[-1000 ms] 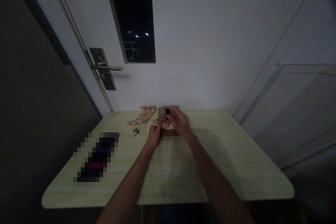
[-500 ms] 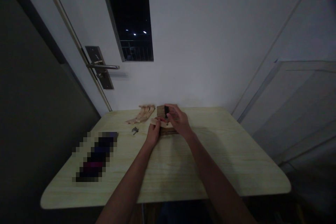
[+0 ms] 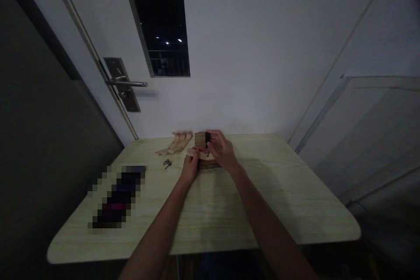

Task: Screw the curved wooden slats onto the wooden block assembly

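My right hand is closed around a short screwdriver with a black handle, held upright with its metal end down at a pale wooden strip. My left hand pinches the left end of that strip, beside a small reddish patch I cannot make out. Under and behind the strip sits a brown, box-like wooden piece, partly hidden by my right hand. Left of my hands lies a small pile of metal screws. Several more pale wooden strips lie behind the screws.
A light wood-grain table stands against a white door with a metal handle and a dark window. A blurred-out dark object lies on the table's left side. A panelled surface rises at the right.
The whole view has shifted slightly, so everything sits a little further left. Both hands keep their places at the strip, and the screwdriver stays upright.
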`<state>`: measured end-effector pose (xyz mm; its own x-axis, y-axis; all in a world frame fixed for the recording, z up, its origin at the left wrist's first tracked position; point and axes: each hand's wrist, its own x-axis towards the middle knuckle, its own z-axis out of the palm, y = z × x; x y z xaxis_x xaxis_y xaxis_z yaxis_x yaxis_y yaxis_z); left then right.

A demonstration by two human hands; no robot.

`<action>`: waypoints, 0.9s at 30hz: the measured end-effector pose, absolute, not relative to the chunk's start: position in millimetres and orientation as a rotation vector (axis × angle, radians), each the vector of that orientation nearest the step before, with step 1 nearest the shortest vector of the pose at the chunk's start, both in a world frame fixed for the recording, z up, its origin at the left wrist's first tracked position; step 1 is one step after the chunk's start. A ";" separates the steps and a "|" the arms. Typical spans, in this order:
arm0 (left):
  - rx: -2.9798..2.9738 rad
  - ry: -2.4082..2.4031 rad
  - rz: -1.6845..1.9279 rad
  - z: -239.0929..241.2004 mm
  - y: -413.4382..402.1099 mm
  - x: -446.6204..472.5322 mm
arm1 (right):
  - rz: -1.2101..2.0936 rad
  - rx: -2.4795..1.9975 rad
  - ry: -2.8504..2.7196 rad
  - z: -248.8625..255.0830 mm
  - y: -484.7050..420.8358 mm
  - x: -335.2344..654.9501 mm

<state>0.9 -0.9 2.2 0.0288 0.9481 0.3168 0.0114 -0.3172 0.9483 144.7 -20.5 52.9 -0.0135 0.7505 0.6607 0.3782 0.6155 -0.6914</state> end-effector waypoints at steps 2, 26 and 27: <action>1.468 1.029 1.412 4.0 -2.2 1.4 | 0.392 -0.961 -1.620 52.9 -20.2 145.0; 1.475 1.062 1.411 3.6 -2.0 1.1 | 0.274 -0.998 -1.634 54.5 -19.0 143.2; 1.476 1.060 1.409 4.4 -2.3 1.1 | 0.277 -1.000 -1.634 55.2 -19.7 143.2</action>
